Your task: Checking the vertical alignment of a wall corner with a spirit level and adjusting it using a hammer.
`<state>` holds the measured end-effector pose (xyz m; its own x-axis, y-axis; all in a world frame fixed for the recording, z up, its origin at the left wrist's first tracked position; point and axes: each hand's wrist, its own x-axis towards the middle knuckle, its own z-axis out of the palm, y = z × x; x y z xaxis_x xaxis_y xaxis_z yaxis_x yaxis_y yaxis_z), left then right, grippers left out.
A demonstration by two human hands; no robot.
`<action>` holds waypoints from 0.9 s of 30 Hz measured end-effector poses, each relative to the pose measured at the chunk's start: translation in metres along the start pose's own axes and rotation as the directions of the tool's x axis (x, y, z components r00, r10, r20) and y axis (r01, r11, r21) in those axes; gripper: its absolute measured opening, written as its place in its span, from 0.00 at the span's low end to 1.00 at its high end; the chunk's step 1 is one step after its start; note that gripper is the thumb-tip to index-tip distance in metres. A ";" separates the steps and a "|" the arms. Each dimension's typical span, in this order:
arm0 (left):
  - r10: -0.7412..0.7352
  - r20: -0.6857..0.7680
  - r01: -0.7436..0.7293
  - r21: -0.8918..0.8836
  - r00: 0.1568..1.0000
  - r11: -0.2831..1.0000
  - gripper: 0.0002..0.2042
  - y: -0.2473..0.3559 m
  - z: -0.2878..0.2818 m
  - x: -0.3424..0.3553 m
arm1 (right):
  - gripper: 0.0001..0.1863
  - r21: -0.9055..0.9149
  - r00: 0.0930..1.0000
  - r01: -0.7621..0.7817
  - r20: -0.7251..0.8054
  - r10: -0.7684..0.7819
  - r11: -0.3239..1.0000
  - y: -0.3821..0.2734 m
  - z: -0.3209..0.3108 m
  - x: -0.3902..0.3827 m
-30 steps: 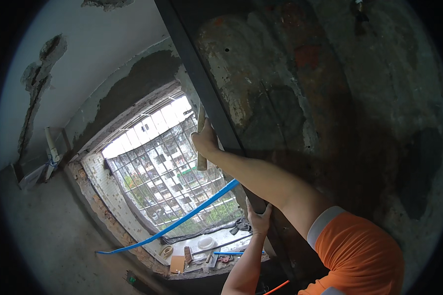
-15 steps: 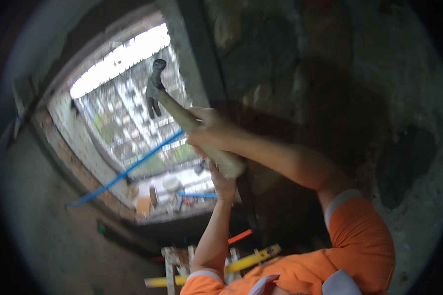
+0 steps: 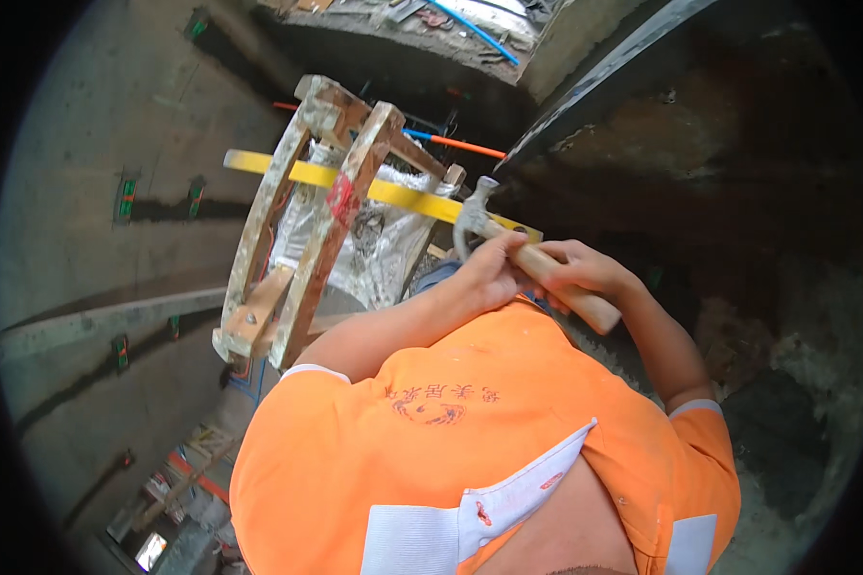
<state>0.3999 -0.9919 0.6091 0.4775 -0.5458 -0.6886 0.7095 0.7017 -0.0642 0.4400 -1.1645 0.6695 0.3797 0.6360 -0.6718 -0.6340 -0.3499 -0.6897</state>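
A claw hammer with a pale wooden handle [image 3: 596, 310] lies slantwise in front of my waist, its metal head [image 3: 474, 211] toward the upper left and the butt of the handle at the lower right. My left hand [image 3: 494, 272] is closed at the handle just below the head. Around the middle of the handle, my right hand [image 3: 585, 271] is closed too. The palms and some fingers are partly hidden. Close behind the hammer head runs a yellow spirit level [image 3: 412, 199].
A worn, paint-spattered wooden sawhorse [image 3: 321, 244] stands to the left, carrying the level. A white woven sack [image 3: 379, 254] is behind its legs. An orange and blue pipe [image 3: 465, 146] crosses beyond. Green wall boxes [image 3: 128, 198] dot the left wall; blue pipe [image 3: 475, 34] lies on the ledge.
The hammer has come down from in front of the window to my waist, with both hands on it. My view has tipped downward, bringing the sawhorse and level into fuller sight.
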 end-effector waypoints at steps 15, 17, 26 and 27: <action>0.418 -0.383 -0.432 0.051 0.824 0.900 0.05 0.138 -0.262 -0.004 | 0.48 -0.890 0.887 -0.342 -0.412 -0.207 0.303 0.144 -0.050 0.172; 0.397 -0.444 -0.547 -0.288 0.803 0.786 0.04 0.151 -0.314 -0.005 | 0.39 -0.887 0.899 -0.353 -0.410 -0.154 0.299 0.137 -0.037 0.190; 0.212 -0.653 -0.507 -0.302 0.727 0.807 0.14 0.129 -0.308 0.028 | 0.22 -0.878 0.866 -0.212 -0.372 -0.333 0.430 0.128 -0.032 0.120; 0.184 -0.725 -0.482 -0.226 0.664 0.846 0.16 0.123 -0.334 0.024 | 0.22 -0.894 0.873 -0.168 -0.331 -0.359 0.415 0.118 -0.030 0.106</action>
<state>0.3250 -0.7658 0.3435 0.0721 0.0988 -0.9925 0.2530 0.9607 0.1140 0.4253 -1.1590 0.5084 0.7819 0.4532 -0.4281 0.2752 -0.8671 -0.4152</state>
